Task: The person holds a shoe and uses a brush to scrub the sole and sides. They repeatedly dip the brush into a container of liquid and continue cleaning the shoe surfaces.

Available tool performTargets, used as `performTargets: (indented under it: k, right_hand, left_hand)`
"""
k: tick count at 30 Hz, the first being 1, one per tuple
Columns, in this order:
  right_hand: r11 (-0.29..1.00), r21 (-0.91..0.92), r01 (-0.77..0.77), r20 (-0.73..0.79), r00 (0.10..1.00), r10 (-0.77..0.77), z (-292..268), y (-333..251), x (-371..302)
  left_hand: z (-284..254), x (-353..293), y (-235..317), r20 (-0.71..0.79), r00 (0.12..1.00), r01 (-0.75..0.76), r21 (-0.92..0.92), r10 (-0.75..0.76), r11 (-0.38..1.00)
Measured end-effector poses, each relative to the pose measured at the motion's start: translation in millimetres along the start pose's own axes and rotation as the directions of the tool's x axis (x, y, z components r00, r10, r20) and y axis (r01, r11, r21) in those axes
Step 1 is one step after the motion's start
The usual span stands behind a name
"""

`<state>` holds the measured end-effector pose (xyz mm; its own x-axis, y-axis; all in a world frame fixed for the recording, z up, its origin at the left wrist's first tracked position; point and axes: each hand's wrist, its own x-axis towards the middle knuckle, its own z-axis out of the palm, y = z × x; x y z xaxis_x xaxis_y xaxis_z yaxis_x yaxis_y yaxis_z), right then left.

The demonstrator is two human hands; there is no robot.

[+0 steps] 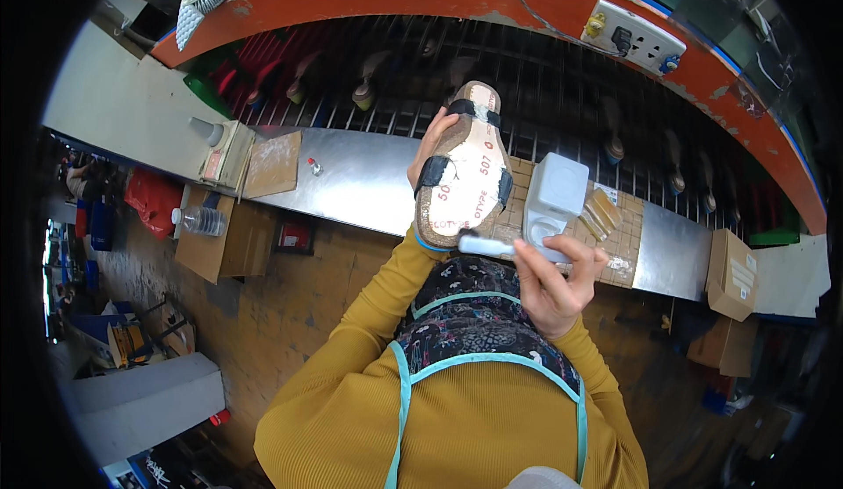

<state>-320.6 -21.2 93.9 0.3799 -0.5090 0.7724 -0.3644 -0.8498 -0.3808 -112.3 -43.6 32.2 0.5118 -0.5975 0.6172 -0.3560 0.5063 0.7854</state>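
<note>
My left hand (424, 154) is wrapped round the far left side of a sandal (465, 173) held bottom up, its pale underside toward me. Black strap ends are folded over its edges, and a blue rim shows at the near end. Between the thumb and fingers of my right hand (557, 280) is a small brush (486, 245) with a pale handle. Its dark tip is at the sandal's near right edge; whether it touches I cannot tell. Just beyond my right hand a white plastic container (556, 192) stands on a tiled-looking brown board (628, 226).
A metal-topped bench (369, 173) runs across in front of me, with a conveyor of rods (342, 68) behind it carrying several shoes. A yellowish packet (601, 214) lies beside the container. Cardboard (274, 164) sits at left, a carton (731, 274) at right. Sockets (634, 37) are above.
</note>
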Motion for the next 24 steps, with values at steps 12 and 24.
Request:
performTargets:
  k: [12,24]
  right_hand:
    - [0.989,0.123,0.083,0.037,0.995,-0.088,13,1,23]
    - [0.760,0.452,-0.467,0.382,0.871,0.309,-6,50,-20]
  left_hand:
    - [-10,-1,7,0.072,0.997,-0.048,0.188,0.035,0.981]
    - [1,-6,-2,0.054,0.997,0.037,0.178,-0.047,0.983]
